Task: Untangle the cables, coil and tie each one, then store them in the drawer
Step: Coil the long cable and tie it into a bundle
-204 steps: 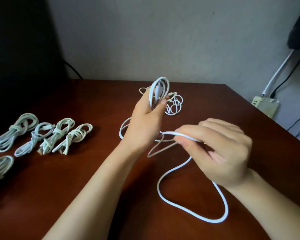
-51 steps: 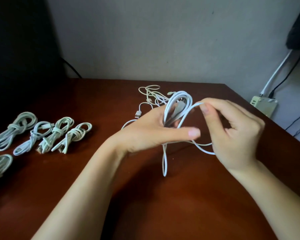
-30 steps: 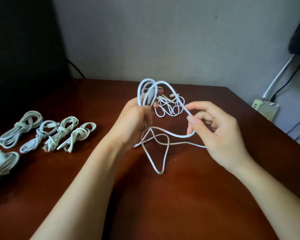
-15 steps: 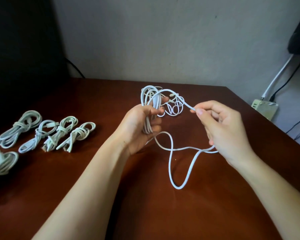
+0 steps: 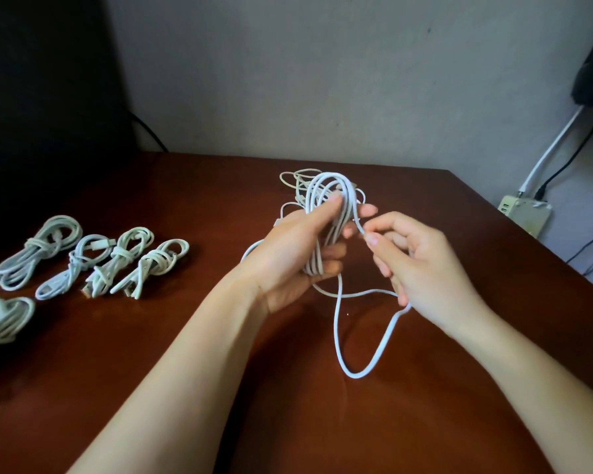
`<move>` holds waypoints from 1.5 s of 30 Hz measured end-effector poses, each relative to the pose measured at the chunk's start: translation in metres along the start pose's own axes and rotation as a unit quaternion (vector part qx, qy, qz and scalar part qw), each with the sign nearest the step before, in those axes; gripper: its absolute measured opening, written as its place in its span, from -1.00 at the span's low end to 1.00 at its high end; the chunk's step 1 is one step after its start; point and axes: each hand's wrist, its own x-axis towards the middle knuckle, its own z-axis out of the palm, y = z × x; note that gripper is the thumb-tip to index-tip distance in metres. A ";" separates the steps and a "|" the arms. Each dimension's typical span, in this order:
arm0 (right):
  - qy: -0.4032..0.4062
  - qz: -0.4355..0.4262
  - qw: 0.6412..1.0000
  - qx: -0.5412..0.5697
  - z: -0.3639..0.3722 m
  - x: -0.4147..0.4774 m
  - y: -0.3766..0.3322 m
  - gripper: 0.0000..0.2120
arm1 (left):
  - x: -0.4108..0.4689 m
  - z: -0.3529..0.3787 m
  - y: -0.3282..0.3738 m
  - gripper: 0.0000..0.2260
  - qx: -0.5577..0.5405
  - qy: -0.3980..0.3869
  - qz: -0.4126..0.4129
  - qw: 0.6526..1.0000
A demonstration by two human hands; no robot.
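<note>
My left hand grips a white cable coil held upright above the brown table, thumb pressed against its loops. My right hand pinches the free strand of the same cable right beside the coil's upper right side. The slack of the cable hangs down in a loop under both hands. A small tangle of thin cables lies on the table behind the coil, partly hidden by it.
Several coiled and tied white cables lie in a row at the table's left, with one more tied cable at the left edge. A power strip with plugged cords hangs beyond the table's right edge. A wall stands behind.
My right hand has brought the free strand in close to the coil. The coil in my left hand has more loops than seconds ago, and the hanging slack is shorter.
</note>
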 end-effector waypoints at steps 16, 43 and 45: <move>-0.151 0.227 0.886 0.374 0.005 0.000 -0.003 -0.63 | 0.005 -0.004 -0.004 -0.81 0.116 0.140 0.138 0.974; 0.077 -0.205 0.962 -0.165 -0.001 -0.002 0.008 -0.83 | 0.015 -0.049 0.005 -0.81 0.017 0.463 0.236 0.854; 0.092 -0.206 0.957 -0.183 -0.006 0.000 0.010 -0.81 | 0.014 -0.047 0.005 -0.81 0.015 0.451 0.229 0.862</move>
